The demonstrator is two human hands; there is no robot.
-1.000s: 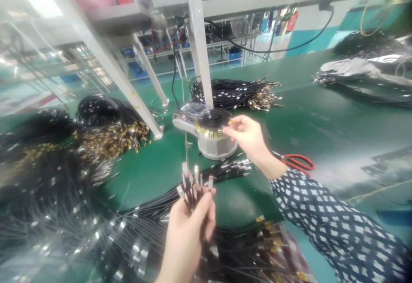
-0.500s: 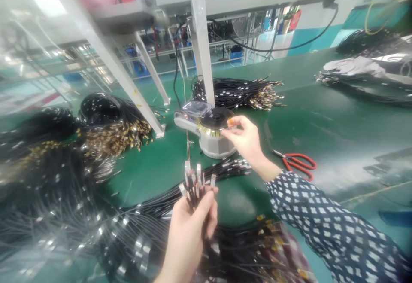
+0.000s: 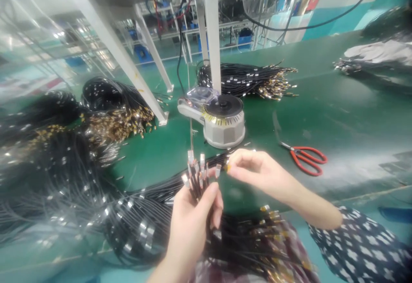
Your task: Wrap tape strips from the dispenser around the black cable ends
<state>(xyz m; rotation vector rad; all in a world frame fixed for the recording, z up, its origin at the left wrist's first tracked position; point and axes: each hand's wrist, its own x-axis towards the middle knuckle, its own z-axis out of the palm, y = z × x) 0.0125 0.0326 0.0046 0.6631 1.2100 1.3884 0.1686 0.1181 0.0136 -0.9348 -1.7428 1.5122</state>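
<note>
My left hand (image 3: 196, 214) is closed around a bundle of black cables (image 3: 197, 184), their silver USB-type plugs pointing up above the fingers. To the right of these plugs, my right hand (image 3: 251, 169) pinches a small amber piece (image 3: 228, 168) that looks like tape. Its fingertips are close to the rightmost plug; whether they touch it I cannot tell. Beyond the hands stands a round tape dispenser (image 3: 224, 124) with a grey base, a black disc on top and yellowish strips along its slotted rim.
Red-handled cutters (image 3: 307, 158) lie on the green table (image 3: 322, 115) at the right. Heaps of black cables (image 3: 119, 124) spread over the left side, and another bundle (image 3: 247, 81) lies behind the dispenser. White metal posts (image 3: 212, 34) rise from the table. More cables drape across the lap.
My right hand has drawn back from the dispenser's rim toward the plugs, with the amber piece at its fingertips. My left hand keeps its hold on the cables. The view has tipped down slightly.
</note>
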